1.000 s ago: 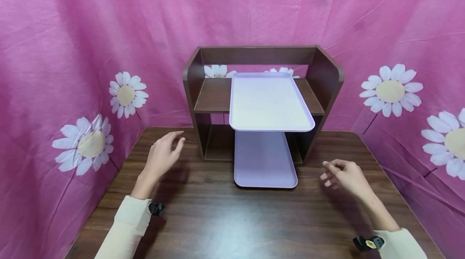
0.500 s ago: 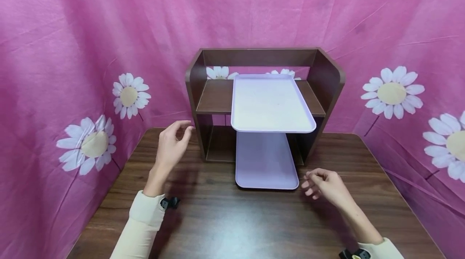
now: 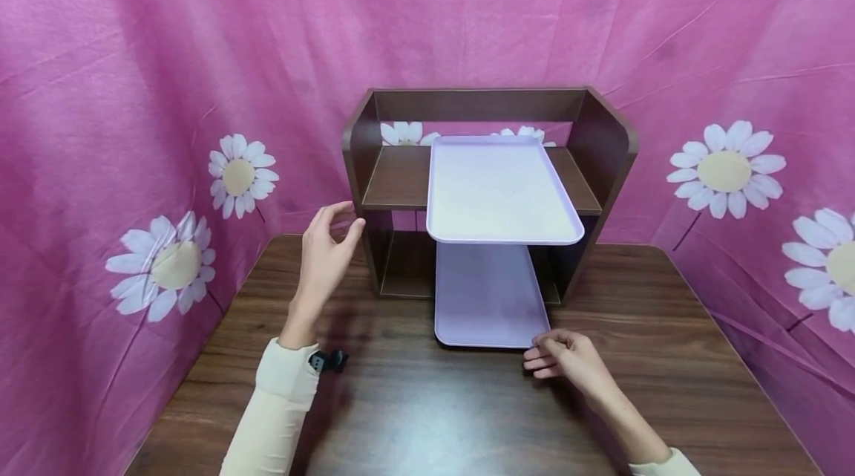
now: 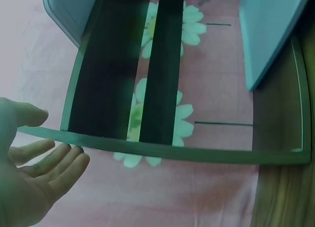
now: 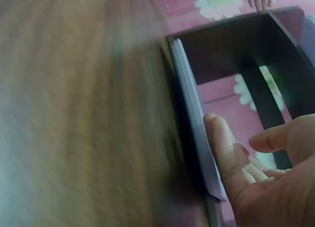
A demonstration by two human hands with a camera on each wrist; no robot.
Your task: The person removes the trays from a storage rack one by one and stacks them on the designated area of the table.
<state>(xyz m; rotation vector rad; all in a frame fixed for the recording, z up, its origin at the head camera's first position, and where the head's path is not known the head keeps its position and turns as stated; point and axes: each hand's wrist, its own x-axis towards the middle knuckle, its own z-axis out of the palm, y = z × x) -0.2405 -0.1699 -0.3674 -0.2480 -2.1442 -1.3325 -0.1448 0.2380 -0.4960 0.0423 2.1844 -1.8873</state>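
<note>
A dark wooden shelf unit (image 3: 604, 142) stands at the back of the table. One lilac tray (image 3: 497, 190) lies on its upper shelf and sticks out forward. A second lilac tray (image 3: 486, 296) lies under it on the table, half inside the lower bay. My right hand (image 3: 557, 357) hovers at the lower tray's front right corner, fingers loosely bent, holding nothing; in the right wrist view the fingers (image 5: 224, 148) lie beside the tray's edge (image 5: 194, 123). My left hand (image 3: 327, 249) is raised beside the shelf's left wall (image 4: 74, 89), fingers spread and holding nothing.
The brown wooden table (image 3: 414, 402) is closed in by a pink cloth (image 3: 133, 75) with white daisies at the back and both sides. Black wrist straps (image 3: 330, 359) sit on both cream sleeves.
My right hand has moved left and forward to the lower tray's front right corner. My left hand has risen and drawn closer to the shelf's left wall.
</note>
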